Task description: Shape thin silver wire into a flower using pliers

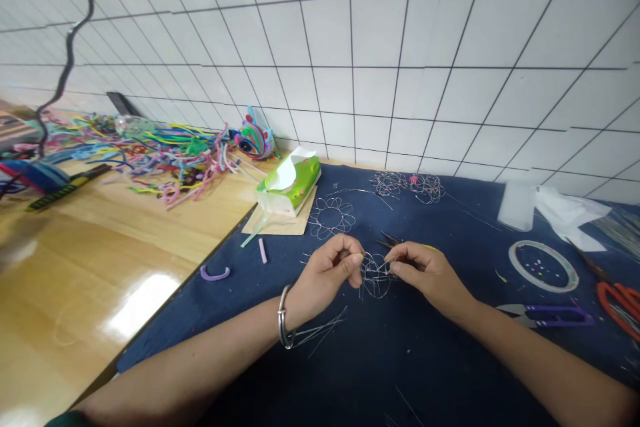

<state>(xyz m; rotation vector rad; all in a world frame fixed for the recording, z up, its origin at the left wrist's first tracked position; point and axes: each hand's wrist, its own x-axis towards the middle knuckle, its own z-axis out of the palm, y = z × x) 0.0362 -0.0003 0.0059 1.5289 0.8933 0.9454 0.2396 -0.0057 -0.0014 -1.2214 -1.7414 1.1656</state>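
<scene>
Both hands pinch a small wire flower (376, 278) made of thin looped wire, held up over the dark blue cloth. My left hand (334, 263) grips its left edge between thumb and fingers. At the opposite side, my right hand (425, 273) pinches the wire near a tiny pinkish spot. Just behind the right hand lie pliers (391, 239), partly hidden by it. A flat ring of wire loops (332, 217) rests beyond my left hand. Several loose wires (320, 331) lie below the left wrist, which wears a silver bangle.
Bundled wire shapes (407, 185) lie by the tiled wall. A green tissue pack (290, 181) stands at left, near colourful pipe cleaners (185, 147). To the right are a white ring dish (515, 260) with beads, purple thread snips (555, 315) and orange-handled scissors (613, 300).
</scene>
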